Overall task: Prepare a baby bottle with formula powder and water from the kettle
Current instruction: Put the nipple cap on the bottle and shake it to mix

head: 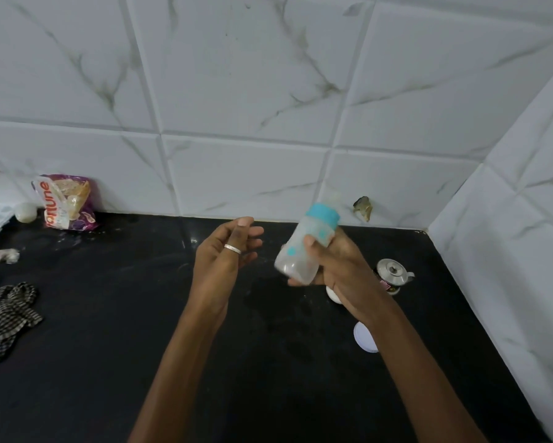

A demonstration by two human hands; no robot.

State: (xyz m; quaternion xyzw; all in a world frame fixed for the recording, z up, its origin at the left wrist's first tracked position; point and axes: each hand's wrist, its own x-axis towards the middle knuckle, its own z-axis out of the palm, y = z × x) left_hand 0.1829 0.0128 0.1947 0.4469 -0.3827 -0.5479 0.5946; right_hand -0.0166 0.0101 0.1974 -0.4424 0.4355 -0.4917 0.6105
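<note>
The baby bottle (305,246) is seen just right of the frame's centre, held above the black counter and tilted so that its top points to the upper right. Its body is translucent and cloudy white, marked with small teal dots; a teal collar ring is screwed on, and a pale teat, blurred, can be made out above it. A whitish content is visible at the lower end. The kettle (391,272), small, of shiny steel and lidded, is stood on the counter further right.
</note>
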